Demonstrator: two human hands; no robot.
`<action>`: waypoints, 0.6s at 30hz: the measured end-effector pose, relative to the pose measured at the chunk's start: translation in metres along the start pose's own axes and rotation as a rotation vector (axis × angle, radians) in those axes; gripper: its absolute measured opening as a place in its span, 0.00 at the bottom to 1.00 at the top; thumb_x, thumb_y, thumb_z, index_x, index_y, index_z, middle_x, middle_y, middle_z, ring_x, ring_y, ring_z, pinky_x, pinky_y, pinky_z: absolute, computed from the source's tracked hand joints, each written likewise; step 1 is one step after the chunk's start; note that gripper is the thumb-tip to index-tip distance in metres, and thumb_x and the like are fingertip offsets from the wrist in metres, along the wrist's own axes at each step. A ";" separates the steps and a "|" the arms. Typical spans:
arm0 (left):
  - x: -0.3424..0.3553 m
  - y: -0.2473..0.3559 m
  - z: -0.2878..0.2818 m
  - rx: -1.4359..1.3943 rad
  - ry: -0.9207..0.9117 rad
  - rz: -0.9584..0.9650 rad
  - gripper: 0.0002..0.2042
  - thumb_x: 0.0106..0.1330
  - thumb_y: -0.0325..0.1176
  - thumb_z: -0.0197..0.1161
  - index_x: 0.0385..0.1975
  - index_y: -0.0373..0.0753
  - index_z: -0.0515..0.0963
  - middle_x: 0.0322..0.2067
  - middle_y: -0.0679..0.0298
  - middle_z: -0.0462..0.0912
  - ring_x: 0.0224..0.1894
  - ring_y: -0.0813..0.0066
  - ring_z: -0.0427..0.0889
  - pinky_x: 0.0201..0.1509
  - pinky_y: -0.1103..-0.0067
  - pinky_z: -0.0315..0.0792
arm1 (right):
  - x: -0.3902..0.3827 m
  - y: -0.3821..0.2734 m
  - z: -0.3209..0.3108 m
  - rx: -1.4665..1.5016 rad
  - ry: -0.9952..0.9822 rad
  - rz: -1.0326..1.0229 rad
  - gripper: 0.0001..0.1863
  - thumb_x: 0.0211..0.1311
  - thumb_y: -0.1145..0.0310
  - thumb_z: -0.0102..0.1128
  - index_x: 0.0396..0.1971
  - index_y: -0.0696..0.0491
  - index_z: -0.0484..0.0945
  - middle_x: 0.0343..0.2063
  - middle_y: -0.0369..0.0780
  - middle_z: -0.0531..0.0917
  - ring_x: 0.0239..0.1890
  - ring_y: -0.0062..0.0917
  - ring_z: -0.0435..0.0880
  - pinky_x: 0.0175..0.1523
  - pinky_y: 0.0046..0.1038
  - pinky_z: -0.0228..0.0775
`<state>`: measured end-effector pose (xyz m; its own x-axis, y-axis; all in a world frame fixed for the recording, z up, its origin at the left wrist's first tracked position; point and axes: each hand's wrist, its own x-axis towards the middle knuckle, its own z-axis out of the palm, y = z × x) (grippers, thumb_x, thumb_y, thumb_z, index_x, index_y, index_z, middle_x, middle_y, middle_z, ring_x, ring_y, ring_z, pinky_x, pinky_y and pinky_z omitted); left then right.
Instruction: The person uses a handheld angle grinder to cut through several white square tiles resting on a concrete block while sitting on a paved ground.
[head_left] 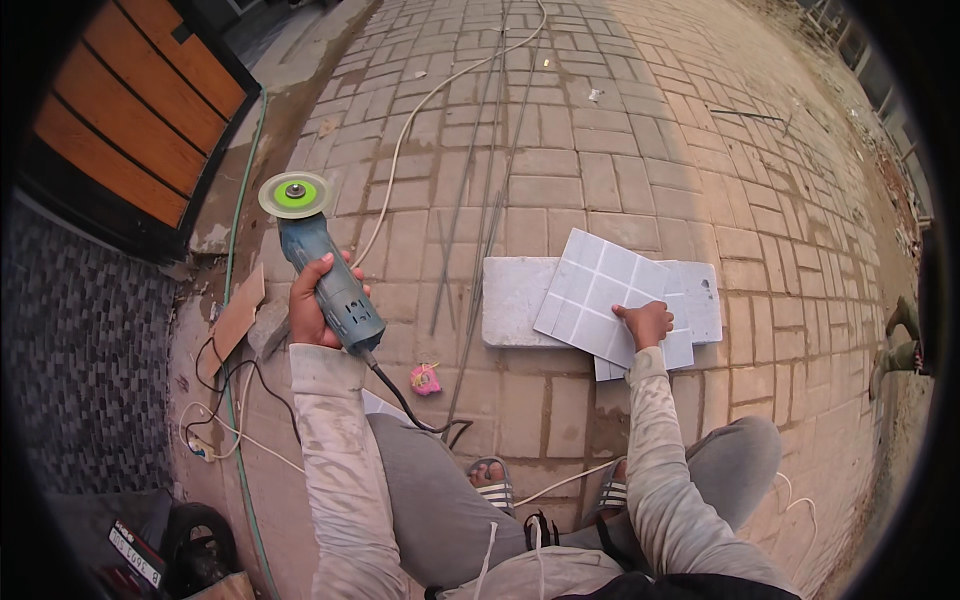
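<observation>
**Grey tile pinned, grinder held clear**

Grey, grid-scored tile sheet (600,295) lies tilted across a pale stone slab (515,300) on the brick paving (620,150), with more tile pieces stacked under it toward the right. The right hand (646,323) presses down on the sheet's near corner, fingers curled over the edge, arm reaching forward from the bent knee. The left hand (312,305) is wrapped tight around the blue body of an angle grinder (325,275), raised away to the left, well apart from the tile; its green-hubbed disc (295,194) points away from the person, and its black cable (405,405) trails back toward the lap. A small pink object (426,379) sits on the bricks between the two arms. At lower left a dark case (135,550) carries a white rectangular label. Thin metal rods (490,190) and a white cord (420,110) run up the paving.
</observation>
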<state>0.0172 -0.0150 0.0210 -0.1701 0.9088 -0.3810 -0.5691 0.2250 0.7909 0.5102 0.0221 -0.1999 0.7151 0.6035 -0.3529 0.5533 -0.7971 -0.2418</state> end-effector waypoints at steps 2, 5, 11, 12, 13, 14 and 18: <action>-0.002 0.000 0.002 0.039 -0.017 -0.001 0.20 0.63 0.41 0.69 0.49 0.36 0.76 0.34 0.54 0.83 0.31 0.61 0.85 0.38 0.67 0.85 | -0.006 -0.006 0.006 0.000 0.040 -0.038 0.55 0.34 0.43 0.88 0.56 0.65 0.71 0.57 0.54 0.76 0.61 0.48 0.75 0.61 0.43 0.77; -0.003 0.001 0.003 0.029 0.000 0.000 0.20 0.63 0.41 0.69 0.49 0.36 0.76 0.33 0.54 0.83 0.30 0.60 0.85 0.36 0.66 0.85 | -0.018 -0.023 0.022 -0.003 0.063 -0.175 0.53 0.32 0.44 0.89 0.53 0.65 0.72 0.54 0.54 0.77 0.59 0.47 0.76 0.60 0.42 0.77; -0.007 -0.003 0.011 -0.005 -0.009 -0.045 0.21 0.63 0.41 0.69 0.50 0.37 0.75 0.33 0.53 0.84 0.29 0.59 0.86 0.36 0.66 0.85 | -0.060 -0.060 0.055 0.009 0.015 -0.430 0.51 0.30 0.46 0.91 0.50 0.64 0.73 0.51 0.54 0.78 0.57 0.47 0.76 0.61 0.40 0.75; -0.008 -0.003 0.012 -0.005 -0.023 -0.050 0.20 0.63 0.41 0.69 0.50 0.37 0.75 0.33 0.53 0.84 0.30 0.59 0.86 0.36 0.66 0.85 | -0.060 -0.063 0.057 -0.006 0.016 -0.448 0.51 0.29 0.46 0.91 0.50 0.64 0.73 0.51 0.54 0.77 0.57 0.47 0.76 0.61 0.40 0.74; -0.008 -0.003 0.011 -0.001 -0.013 -0.046 0.20 0.63 0.41 0.69 0.50 0.37 0.75 0.33 0.53 0.84 0.30 0.59 0.86 0.36 0.66 0.85 | -0.061 -0.064 0.058 -0.022 0.018 -0.465 0.51 0.29 0.46 0.91 0.49 0.64 0.73 0.51 0.54 0.77 0.57 0.47 0.76 0.61 0.40 0.74; -0.009 -0.003 0.011 0.009 -0.004 -0.047 0.20 0.63 0.41 0.69 0.50 0.37 0.75 0.33 0.53 0.84 0.30 0.59 0.86 0.36 0.66 0.85 | -0.061 -0.064 0.060 -0.020 0.009 -0.469 0.51 0.29 0.46 0.91 0.49 0.64 0.73 0.51 0.54 0.77 0.57 0.47 0.76 0.61 0.40 0.74; -0.012 0.004 0.010 0.072 0.019 -0.039 0.20 0.63 0.41 0.70 0.50 0.36 0.75 0.33 0.53 0.84 0.30 0.59 0.86 0.36 0.66 0.85 | -0.065 -0.063 0.062 0.050 0.017 -0.530 0.51 0.28 0.47 0.91 0.48 0.65 0.73 0.50 0.54 0.77 0.55 0.48 0.76 0.60 0.40 0.74</action>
<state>0.0251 -0.0215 0.0336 -0.1650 0.8921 -0.4206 -0.5161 0.2853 0.8076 0.4027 0.0321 -0.2175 0.3500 0.9236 -0.1562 0.8197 -0.3827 -0.4262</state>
